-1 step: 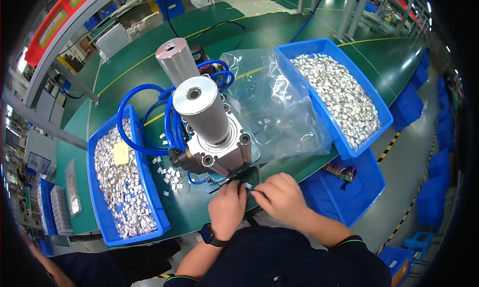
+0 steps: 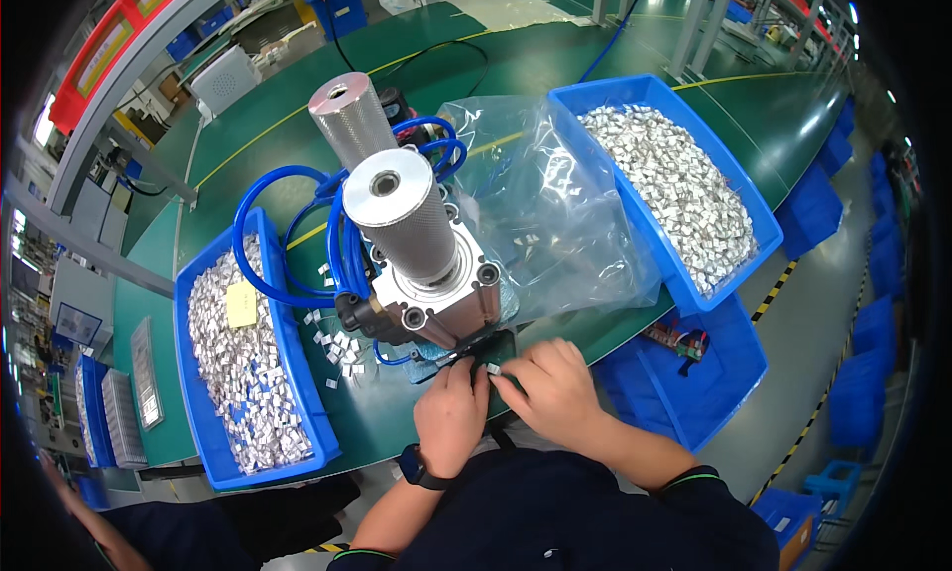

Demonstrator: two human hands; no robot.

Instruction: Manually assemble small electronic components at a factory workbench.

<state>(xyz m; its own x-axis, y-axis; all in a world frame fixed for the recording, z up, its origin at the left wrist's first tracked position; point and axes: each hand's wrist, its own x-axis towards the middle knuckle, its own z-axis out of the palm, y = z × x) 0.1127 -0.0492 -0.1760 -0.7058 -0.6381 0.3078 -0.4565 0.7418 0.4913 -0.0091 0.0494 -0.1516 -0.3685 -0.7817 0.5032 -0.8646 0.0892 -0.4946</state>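
A press-like machine (image 2: 441,308) with two knurled silver cylinders and blue air hoses stands on the green bench in front of me. At its near edge my left hand (image 2: 449,419) is closed, fingertips pressed together against the dark front part; what they hold is hidden. My right hand (image 2: 551,390) is beside it with curled fingers, its thumb and forefinger closed at a small white block-like part (image 2: 493,369). Several similar white pieces (image 2: 342,351) lie loose on the bench left of the machine.
A blue bin (image 2: 319,427) of white pieces, with a yellow note (image 2: 241,304), stands at left. Another full blue bin (image 2: 764,224) is at right, beside a clear plastic bag (image 2: 565,244). Below it a blue tub (image 2: 729,382) holds a circuit board. Another person's arm (image 2: 94,521) shows lower left.
My right hand has moved slightly left and its fingertips have come to the small white part. My left hand stays at the machine's front edge.
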